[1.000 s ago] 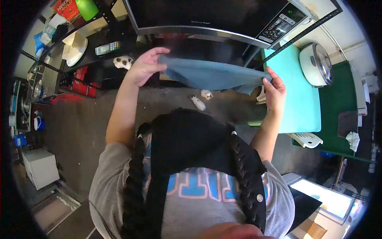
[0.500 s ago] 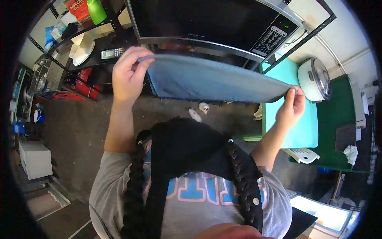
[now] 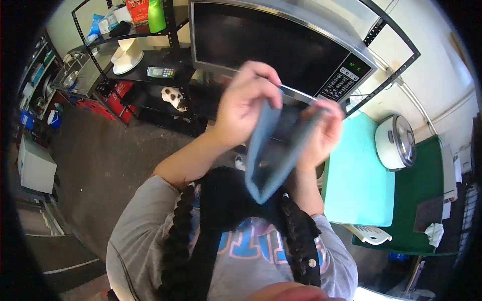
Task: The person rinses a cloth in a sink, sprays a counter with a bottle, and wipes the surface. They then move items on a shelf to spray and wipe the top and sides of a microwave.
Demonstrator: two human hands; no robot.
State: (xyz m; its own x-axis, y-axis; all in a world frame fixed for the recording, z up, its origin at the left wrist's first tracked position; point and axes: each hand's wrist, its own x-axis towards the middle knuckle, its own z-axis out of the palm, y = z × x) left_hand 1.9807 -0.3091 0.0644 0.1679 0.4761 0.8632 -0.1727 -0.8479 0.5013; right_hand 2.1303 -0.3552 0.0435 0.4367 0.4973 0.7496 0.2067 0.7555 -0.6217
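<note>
A blue-grey cloth [image 3: 260, 189] hangs between my two hands in front of my chest, its edge sagging into a V. My left hand [image 3: 244, 103] has its fingers closed on one end of the cloth, high in front of the microwave [image 3: 271, 37]. The other end is pinched in my right hand [image 3: 321, 133], which is somewhat smeared by motion. Both hands are fairly close together, with a gap between the two sides of the cloth. The microwave stands on a black metal rack just beyond the hands.
To the right, a white rice cooker [image 3: 393, 143] sits on a teal table [image 3: 359, 180]. A card terminal [image 3: 160, 72] and a white dish [image 3: 128, 62] stand on the rack at left. One cat [image 3: 173, 98] is on the lower shelf; another white animal [image 3: 240, 161] is partly hidden below.
My hands have come together, the left moving right and the right moving left. The cloth, stretched wide before, now sags in a V. The view has turned somewhat.
</note>
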